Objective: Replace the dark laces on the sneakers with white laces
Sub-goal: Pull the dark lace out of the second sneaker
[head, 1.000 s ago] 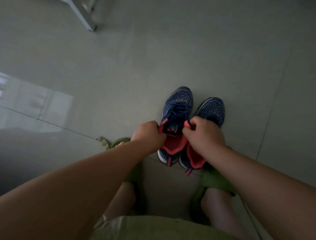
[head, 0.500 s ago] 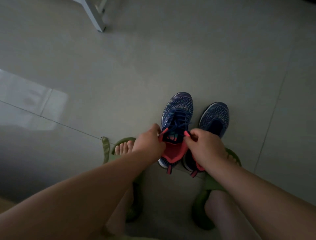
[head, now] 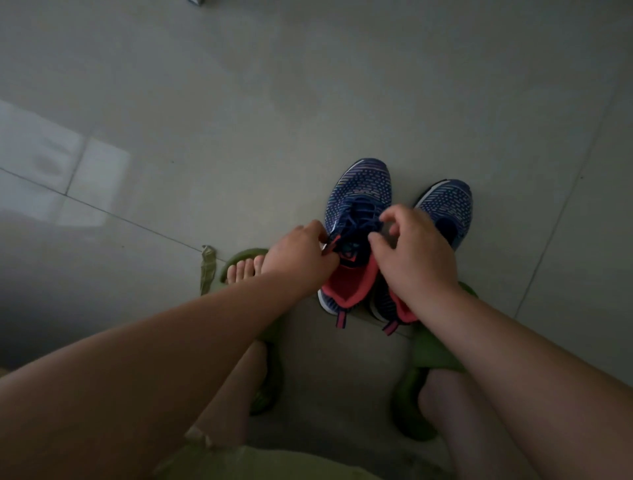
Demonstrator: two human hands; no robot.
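Observation:
Two dark blue knit sneakers with pink lining stand side by side on the floor. The left sneaker (head: 359,192) still carries its dark blue laces (head: 359,216). My left hand (head: 298,257) grips the sneaker's collar edge on its left side. My right hand (head: 411,253) hovers over the tongue, thumb and forefinger pinching a dark lace strand near the top eyelets. The right sneaker (head: 445,205) lies partly under my right hand; its lace area is dark and hard to read. No white laces are in view.
The floor is grey tile (head: 308,102). My feet wear green slippers, the left slipper (head: 239,260) and the right slipper (head: 428,349), close behind the sneakers. A small greenish strip (head: 207,267) lies left of my left foot. A white furniture leg (head: 197,1) shows at top.
My right hand has let go of the collar and moved forward onto the dark laces, fingers spread. My left hand stays on the collar. The camera view shifted slightly.

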